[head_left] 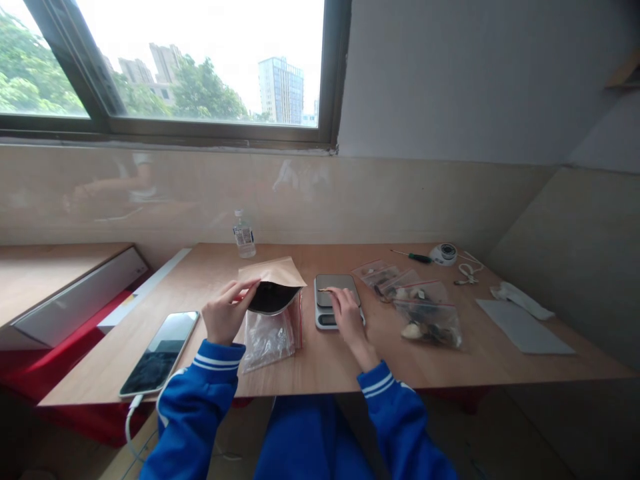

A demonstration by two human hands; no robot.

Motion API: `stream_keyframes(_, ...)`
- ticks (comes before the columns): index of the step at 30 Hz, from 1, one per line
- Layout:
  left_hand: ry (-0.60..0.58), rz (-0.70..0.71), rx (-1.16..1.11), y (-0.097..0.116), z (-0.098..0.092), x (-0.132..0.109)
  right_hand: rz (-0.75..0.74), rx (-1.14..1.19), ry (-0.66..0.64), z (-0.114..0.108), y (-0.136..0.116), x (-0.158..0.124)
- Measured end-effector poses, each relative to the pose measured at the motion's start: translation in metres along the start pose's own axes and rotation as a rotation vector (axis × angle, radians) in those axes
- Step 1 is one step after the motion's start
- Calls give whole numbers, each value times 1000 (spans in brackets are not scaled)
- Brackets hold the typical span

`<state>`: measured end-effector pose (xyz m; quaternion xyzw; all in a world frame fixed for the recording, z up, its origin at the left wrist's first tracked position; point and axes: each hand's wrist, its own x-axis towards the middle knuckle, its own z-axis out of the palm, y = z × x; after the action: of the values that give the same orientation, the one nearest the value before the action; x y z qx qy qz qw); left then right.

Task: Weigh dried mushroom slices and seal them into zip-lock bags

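My left hand (227,310) pinches the edge of a brown paper pouch (275,270), whose dark mouth gapes toward me. Beneath the pouch lie clear zip bags (267,340) with red seal strips. My right hand (347,317) is over a small kitchen scale (325,281), its fingers closed on a small, thin brownish piece (325,290) above the weighing plate. The piece is too small to name, and I cannot tell whether it touches the plate. Part of the scale's front is hidden by that hand.
Right of the scale lie several zip bags (433,323) with dried pieces inside. Beyond them are a screwdriver (419,258), a white dome camera (443,254) and a white sheet (525,327). A charging phone (160,353) lies at the left edge; a water bottle (244,235) stands at the back.
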<state>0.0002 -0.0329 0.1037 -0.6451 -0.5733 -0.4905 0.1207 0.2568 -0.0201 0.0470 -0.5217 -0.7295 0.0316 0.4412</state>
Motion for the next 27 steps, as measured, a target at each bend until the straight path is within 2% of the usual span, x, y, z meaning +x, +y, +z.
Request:
stream_keyframes(4, -20, 52, 12, 1, 2, -7, 11, -272, -120, 4, 39, 27)
stream_keyframes(7, -26, 69, 20, 1, 3, -10, -21, -413, -227, 4, 49, 30)
stream_keyframes(9, -29, 73, 15, 0, 3, -10, -50, -419, -259, 3, 50, 26)
stream_keyframes(12, -26, 71, 8, 1, 4, -10, -52, -357, -218, 1, 49, 18)
stream_keyframes(15, -28, 65, 8, 3, 5, -10, 10, -356, -152, 1, 50, 19)
stream_keyframes(18, -40, 66, 0, 5, 5, -11, 64, -424, -164, 1, 51, 26)
stream_keyframes(21, -34, 63, 0, 4, 4, -11, 82, -421, -196, -4, 44, 28)
stream_keyframes(23, -27, 60, -1, 3, 4, -11, 76, -344, -127, -9, 32, 24)
stream_keyframes(25, -17, 60, -4, 4, 5, -12, 39, -189, -27, -16, 12, 15)
stream_keyframes(27, -13, 65, -16, 7, 6, -14, -43, 23, -8, -19, -14, 4)
